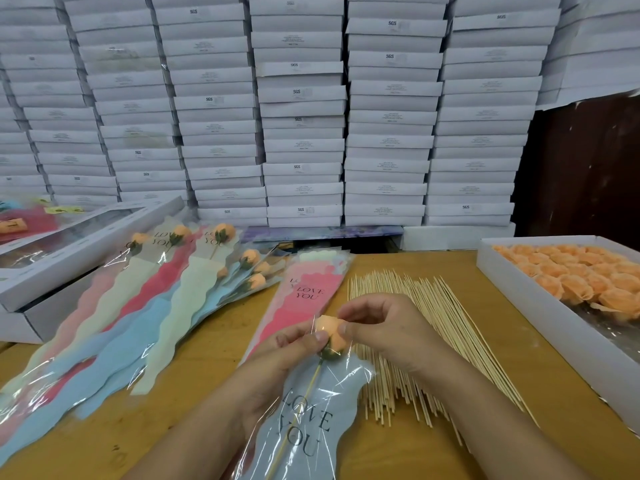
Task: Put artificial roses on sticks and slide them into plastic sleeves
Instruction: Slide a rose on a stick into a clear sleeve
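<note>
Both hands, left (294, 344) and right (375, 322), pinching the peach rose (331, 336) at the grey sleeve's (304, 420) mouth just beside the stick pile (426, 327): best eased down straight along its stick (304, 393).

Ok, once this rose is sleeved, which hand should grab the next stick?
Probably the right hand: the stick pile lies directly beneath it, while the left hand holds the sleeve and rose.
</note>
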